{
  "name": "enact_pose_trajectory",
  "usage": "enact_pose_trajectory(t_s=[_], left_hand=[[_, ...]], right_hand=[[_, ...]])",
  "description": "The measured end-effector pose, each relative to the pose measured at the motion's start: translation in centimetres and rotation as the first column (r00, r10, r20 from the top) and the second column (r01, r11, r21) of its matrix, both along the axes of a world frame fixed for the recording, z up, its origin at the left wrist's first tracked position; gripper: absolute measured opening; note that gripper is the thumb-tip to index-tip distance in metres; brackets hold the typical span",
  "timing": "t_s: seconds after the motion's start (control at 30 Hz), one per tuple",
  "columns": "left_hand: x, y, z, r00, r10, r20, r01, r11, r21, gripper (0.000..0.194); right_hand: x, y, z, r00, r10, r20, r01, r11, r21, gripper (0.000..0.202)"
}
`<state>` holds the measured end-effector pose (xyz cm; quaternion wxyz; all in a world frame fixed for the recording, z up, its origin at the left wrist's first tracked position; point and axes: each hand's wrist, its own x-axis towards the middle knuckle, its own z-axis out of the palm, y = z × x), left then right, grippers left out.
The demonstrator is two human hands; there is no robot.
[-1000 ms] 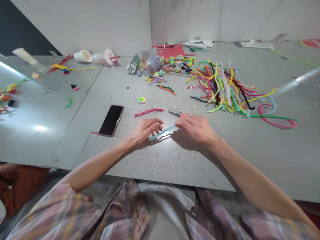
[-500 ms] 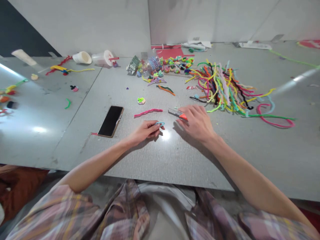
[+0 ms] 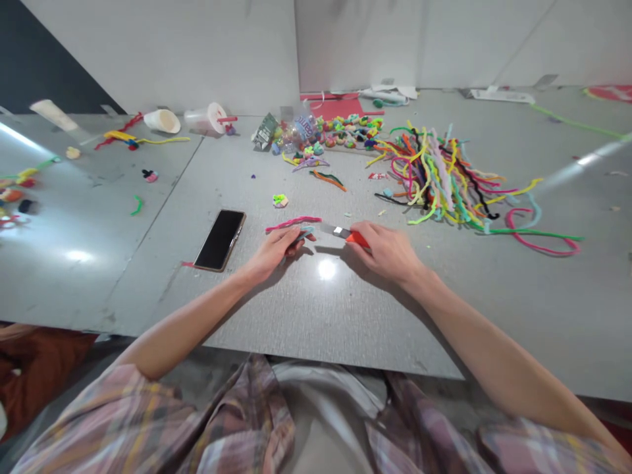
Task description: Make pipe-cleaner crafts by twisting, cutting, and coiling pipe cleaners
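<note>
The person's left hand (image 3: 275,253) is closed, thumb and fingers pinching a light-blue fuzzy strip (image 3: 307,230) whose end pokes out to the right, probably so that this end is free of the grip. The right hand (image 3: 388,250) is wrapped around the orange handle of the scissors (image 3: 340,231); their blades reach left, presumably to face the strip with the fingers well behind the edges. The blade tips are just beside the strip's end; whether they touch cannot be told. A pink strip (image 3: 292,224) lies just beyond the left hand, and the phone (image 3: 220,240) lies farther left, perhaps to be out of the way. A pile of colourful strips (image 3: 444,178) spreads at the far right
</note>
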<state>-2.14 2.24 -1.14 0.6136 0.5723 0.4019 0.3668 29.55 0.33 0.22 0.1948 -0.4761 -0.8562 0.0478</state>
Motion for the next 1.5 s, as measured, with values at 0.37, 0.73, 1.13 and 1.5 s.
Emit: enact_pose_trajectory(t_s=[0.37,0.73,1.13,1.5], left_hand=[[0.1,-0.1,-0.4,0.999,0.015,0.029,-0.015,1.000,0.014,0.046],[0.4,-0.7,0.9,0.985,-0.002,-0.172,0.036,0.981,0.192,0.052],[1.0,-1.5,1.8,0.947,0.049,-0.317,0.065,0.938,0.340,0.051],[1.3,-2.2,1.9,0.947,0.078,-0.311,0.011,0.961,0.275,0.048]], right_hand=[[-1.5,-1.3,0.9,0.996,0.051,0.071,-0.055,0.997,0.052,0.039],[-2.4,-2.2,1.5,0.996,0.002,0.086,-0.012,0.993,0.117,0.037],[-3.6,-3.4,2.6,0.988,-0.031,0.149,0.014,0.993,0.116,0.035],[-4.3,-3.5,2.4,0.981,-0.092,0.171,0.093,0.996,0.006,0.040]])
